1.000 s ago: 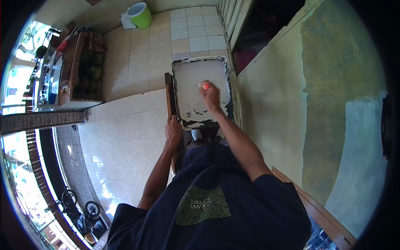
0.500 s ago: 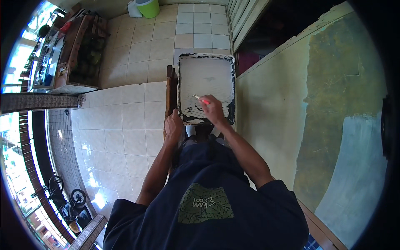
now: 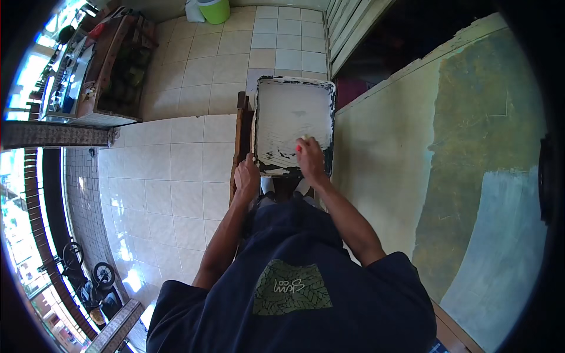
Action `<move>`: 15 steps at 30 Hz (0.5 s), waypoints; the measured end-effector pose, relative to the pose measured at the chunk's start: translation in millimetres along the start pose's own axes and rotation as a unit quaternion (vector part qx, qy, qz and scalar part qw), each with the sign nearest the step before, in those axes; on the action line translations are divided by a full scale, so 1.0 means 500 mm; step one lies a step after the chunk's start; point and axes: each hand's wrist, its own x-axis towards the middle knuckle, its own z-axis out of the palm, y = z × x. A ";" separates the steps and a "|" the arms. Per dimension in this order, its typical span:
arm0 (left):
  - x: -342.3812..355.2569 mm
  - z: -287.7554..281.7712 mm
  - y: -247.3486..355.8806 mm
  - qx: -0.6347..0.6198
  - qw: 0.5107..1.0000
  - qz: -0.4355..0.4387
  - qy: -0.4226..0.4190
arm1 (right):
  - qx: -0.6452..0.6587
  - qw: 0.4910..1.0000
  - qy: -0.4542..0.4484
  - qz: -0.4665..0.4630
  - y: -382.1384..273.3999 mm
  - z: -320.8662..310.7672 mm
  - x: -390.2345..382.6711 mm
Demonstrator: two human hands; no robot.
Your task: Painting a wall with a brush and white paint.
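A black rectangular paint tray (image 3: 297, 109), coated inside with white paint, stands in front of me. Bare black patches and streaks show toward its near edge. My right hand (image 3: 312, 159) is closed around a small paintbrush (image 3: 299, 147) with a red part and a pale end, held over the near right part of the tray; my fingers hide much of it. At the tray's near left corner, my left hand (image 3: 246, 177) is closed on the rim, close against an upright brown wooden piece (image 3: 241, 129). Its fingertips are partly hidden.
A wall (image 3: 382, 153) with greenish and pale blue patches runs along my right. Tiled floor (image 3: 182, 153) spreads to the left. A green bucket (image 3: 213, 10) stands far ahead, a wooden cabinet (image 3: 115, 65) far left. A bicycle (image 3: 88, 273) shows at lower left.
My right hand has moved right with the paintbrush, and the brush's pale end has swung from pointing left to pointing away from me. My left hand stays at the tray's corner.
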 end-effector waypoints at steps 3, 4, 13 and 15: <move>-0.002 -0.008 0.024 0.011 1.000 -0.002 -0.009 | 0.055 0.995 0.080 -0.006 -0.070 0.061 0.016; -0.005 -0.007 0.026 0.012 1.000 0.000 -0.011 | 0.118 0.991 0.060 0.020 -0.096 0.070 0.026; -0.003 -0.002 0.039 0.018 0.999 -0.017 -0.020 | 0.309 0.931 0.139 0.136 -0.018 0.079 0.155; -0.002 -0.002 0.030 0.012 1.000 -0.020 -0.016 | 0.294 0.926 0.161 0.172 -0.009 0.081 0.170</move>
